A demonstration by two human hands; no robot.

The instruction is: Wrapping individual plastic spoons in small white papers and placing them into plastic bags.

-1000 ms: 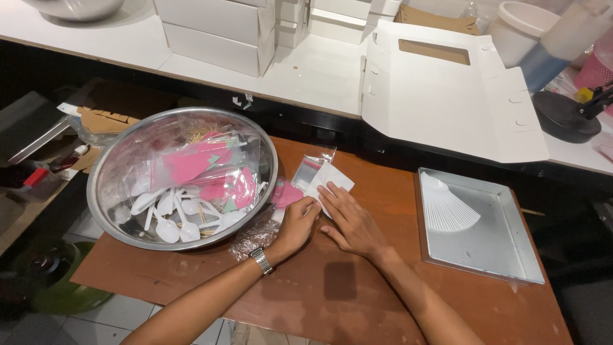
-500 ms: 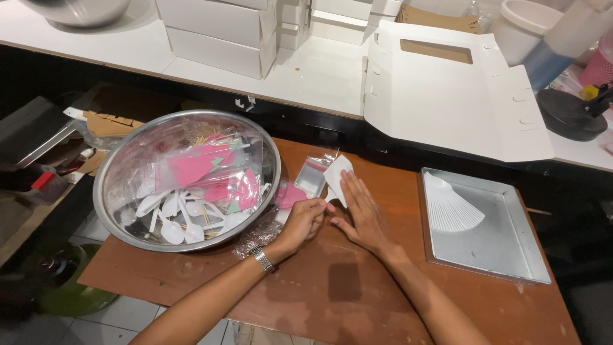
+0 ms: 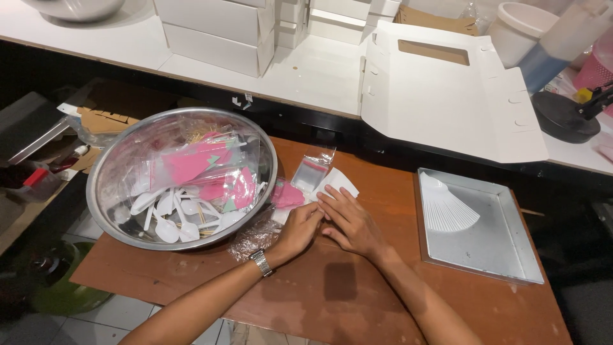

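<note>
My left hand [image 3: 299, 231], with a watch on its wrist, and my right hand [image 3: 350, 222] meet over a small white folded paper [image 3: 338, 181] on the brown table [image 3: 332, 294]. Fingers of both hands press on the paper's near edge. Just left of them lies a small pink packet [image 3: 287, 195], and a clear plastic sleeve [image 3: 311, 171] lies behind it. Crinkled clear plastic [image 3: 252, 236] sits under my left wrist. A large steel bowl [image 3: 102, 191] to the left holds white plastic spoons [image 3: 167, 214] and pink bagged items [image 3: 191, 163].
A shallow metal tray [image 3: 504, 249] at the right holds a fanned stack of white papers [image 3: 447, 211]. An open flat white box [image 3: 440, 96] lies on the white counter behind, with stacked white boxes [image 3: 217, 32]. Cardboard and clutter sit lower left.
The view shifted slightly. My hands stayed on the white paper, with the right hand sliding a little nearer over it.
</note>
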